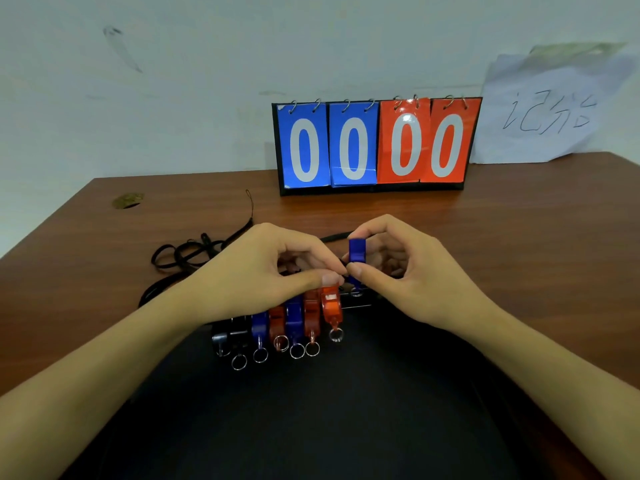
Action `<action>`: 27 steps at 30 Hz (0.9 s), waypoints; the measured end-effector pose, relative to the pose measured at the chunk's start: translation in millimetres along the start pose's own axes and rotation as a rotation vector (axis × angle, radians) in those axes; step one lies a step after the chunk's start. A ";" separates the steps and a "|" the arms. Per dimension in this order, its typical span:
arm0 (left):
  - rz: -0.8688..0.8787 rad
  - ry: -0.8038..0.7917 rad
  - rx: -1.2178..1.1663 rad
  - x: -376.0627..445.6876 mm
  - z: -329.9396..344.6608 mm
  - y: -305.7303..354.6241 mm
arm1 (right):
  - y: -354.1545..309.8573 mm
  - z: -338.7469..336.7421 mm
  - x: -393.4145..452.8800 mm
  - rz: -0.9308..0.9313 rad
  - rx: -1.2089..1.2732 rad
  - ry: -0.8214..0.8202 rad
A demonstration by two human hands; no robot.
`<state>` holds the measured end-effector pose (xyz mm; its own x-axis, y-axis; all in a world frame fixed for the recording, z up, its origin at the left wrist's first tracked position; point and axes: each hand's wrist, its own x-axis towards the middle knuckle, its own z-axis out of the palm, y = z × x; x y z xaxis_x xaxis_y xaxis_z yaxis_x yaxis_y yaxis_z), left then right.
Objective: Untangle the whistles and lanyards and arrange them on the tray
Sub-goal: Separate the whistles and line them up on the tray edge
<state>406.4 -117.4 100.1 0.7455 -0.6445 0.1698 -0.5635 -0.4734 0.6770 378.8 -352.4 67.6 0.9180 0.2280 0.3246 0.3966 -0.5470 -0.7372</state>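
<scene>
My right hand point(412, 271) pinches a blue whistle point(356, 252) upright between thumb and forefinger, at the right end of a row of whistles. My left hand point(270, 268) has its thumb and fingertips curled onto the top of an orange whistle point(331, 306) beside it. Several whistles in blue point(293, 322), orange point(277, 323) and black point(225, 336) lie side by side in a row, their key rings pointing toward me, on the black tray point(329, 410). Black lanyards point(187, 254) lie tangled on the table to the left, behind my left hand.
A flip scoreboard point(377, 147) showing 00 and 00 stands at the back of the brown table point(519, 237). A sheet of paper with writing point(543, 112) leans on the wall at the right. A small gold spot point(128, 200) marks the far left.
</scene>
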 end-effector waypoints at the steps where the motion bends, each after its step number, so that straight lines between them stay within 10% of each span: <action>1: 0.004 -0.010 -0.028 -0.2 -0.7 1.5 | 0.1 -0.1 0.0 -0.001 0.005 -0.002; 27: -0.006 -0.043 0.177 -1.6 11.8 -8.1 | 2.4 1.4 0.4 -0.019 -0.025 -0.018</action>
<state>405.5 -119.6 85.9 0.7353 -0.6647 0.1323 -0.6154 -0.5732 0.5410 380.1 -352.6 65.1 0.9105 0.2524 0.3275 0.4135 -0.5620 -0.7163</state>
